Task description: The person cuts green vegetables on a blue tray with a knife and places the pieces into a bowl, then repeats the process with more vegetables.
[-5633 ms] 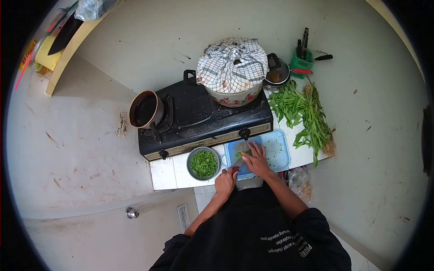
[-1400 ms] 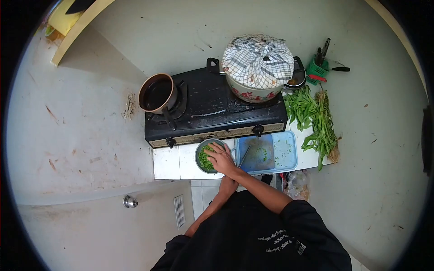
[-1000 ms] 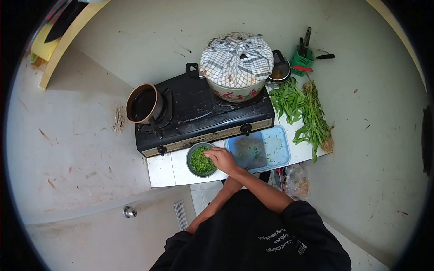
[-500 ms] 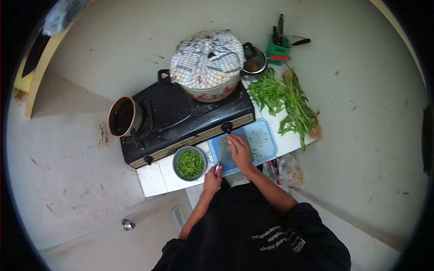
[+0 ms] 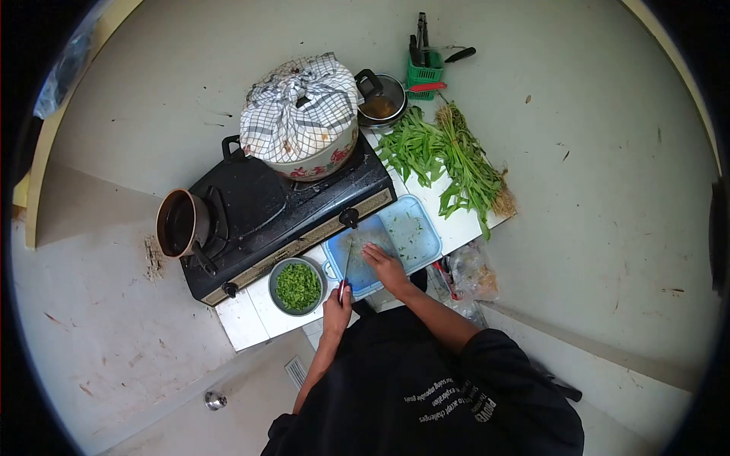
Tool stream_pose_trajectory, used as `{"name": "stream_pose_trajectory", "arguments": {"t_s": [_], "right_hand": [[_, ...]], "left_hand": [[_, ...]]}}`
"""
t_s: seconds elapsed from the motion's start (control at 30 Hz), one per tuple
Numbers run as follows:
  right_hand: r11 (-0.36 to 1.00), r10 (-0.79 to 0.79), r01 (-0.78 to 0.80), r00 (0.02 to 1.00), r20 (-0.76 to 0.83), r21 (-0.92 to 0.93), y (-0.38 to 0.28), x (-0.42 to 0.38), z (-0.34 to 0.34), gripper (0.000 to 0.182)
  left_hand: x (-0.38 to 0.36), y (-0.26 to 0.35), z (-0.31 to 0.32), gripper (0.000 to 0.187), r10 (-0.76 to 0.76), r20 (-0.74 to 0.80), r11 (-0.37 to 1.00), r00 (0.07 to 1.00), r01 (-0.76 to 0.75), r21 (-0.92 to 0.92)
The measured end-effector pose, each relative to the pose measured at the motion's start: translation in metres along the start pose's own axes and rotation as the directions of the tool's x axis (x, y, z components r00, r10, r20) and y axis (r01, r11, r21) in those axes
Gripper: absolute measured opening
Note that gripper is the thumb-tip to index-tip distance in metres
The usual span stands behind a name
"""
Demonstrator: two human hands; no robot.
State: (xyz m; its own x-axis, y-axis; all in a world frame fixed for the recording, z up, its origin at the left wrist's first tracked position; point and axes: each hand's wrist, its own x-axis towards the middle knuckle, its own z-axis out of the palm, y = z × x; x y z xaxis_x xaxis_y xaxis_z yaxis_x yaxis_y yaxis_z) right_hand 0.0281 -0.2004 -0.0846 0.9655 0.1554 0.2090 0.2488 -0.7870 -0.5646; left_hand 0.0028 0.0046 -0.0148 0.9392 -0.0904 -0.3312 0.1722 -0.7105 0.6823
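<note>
My left hand (image 5: 337, 310) is closed around the handle of a knife (image 5: 347, 262), whose blade points away from me over a blue cutting board (image 5: 365, 275). My right hand (image 5: 386, 268) reaches onto the board from the right, fingers stretched out and nothing visible in them. Its fingertips are close to the blade. Left of the board stands a grey bowl (image 5: 276, 300) of finely chopped greens (image 5: 297, 286). The board's right part (image 5: 427, 245) is lighter blue, with small green scraps scattered on it.
Behind the board is a black gas stove (image 5: 304, 228) with a cloth-covered pot (image 5: 312, 163) and a small saucepan (image 5: 199, 222). Leafy greens (image 5: 456, 156) lie on the white tiles at right. A lidded pan (image 5: 384, 99) and green utensil basket (image 5: 426, 72) stand behind them.
My right hand has come down from near the stove knob, its fingers now extended on the board. The knife blade now shows over the board. The whole view has shifted and turned slightly.
</note>
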Motion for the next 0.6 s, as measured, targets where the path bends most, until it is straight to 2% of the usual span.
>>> {"name": "stream_pose_trajectory", "arguments": {"t_s": [0.1, 0.2, 0.3, 0.4, 0.5, 0.6], "right_hand": [[0.997, -0.007, 0.008, 1.000, -0.015, 0.083, 0.005, 0.003, -0.004, 0.044], [0.996, -0.005, 0.009, 0.999, -0.041, 0.094, 0.007, 0.006, -0.003, 0.048], [0.969, 0.123, -0.104, 0.990, -0.070, 0.225, 0.000, 0.009, -0.004, 0.050], [0.912, 0.286, -0.214, 0.944, -0.167, 0.350, -0.017, 0.015, -0.003, 0.042], [0.866, 0.313, -0.184, 0.925, -0.217, 0.464, -0.040, 0.023, -0.011, 0.046], [0.837, 0.238, -0.073, 0.941, -0.242, 0.542, -0.072, 0.043, -0.031, 0.044]], "left_hand": [[0.000, 0.002, 0.000, 0.046, -0.003, 0.019, 1.000, 1.000, 0.002, 0.019], [-0.001, 0.007, 0.001, 0.046, -0.017, 0.031, 1.000, 0.999, 0.017, 0.009], [0.004, -0.005, 0.007, 0.048, 0.021, 0.015, 1.000, 1.000, -0.021, -0.008], [0.006, -0.009, 0.007, 0.047, 0.009, 0.039, 1.000, 0.999, -0.008, -0.022], [0.007, -0.001, 0.001, 0.046, -0.028, 0.074, 1.000, 0.997, 0.029, -0.006], [0.010, 0.001, 0.002, 0.046, -0.039, 0.098, 0.999, 0.994, 0.036, 0.033]]}}
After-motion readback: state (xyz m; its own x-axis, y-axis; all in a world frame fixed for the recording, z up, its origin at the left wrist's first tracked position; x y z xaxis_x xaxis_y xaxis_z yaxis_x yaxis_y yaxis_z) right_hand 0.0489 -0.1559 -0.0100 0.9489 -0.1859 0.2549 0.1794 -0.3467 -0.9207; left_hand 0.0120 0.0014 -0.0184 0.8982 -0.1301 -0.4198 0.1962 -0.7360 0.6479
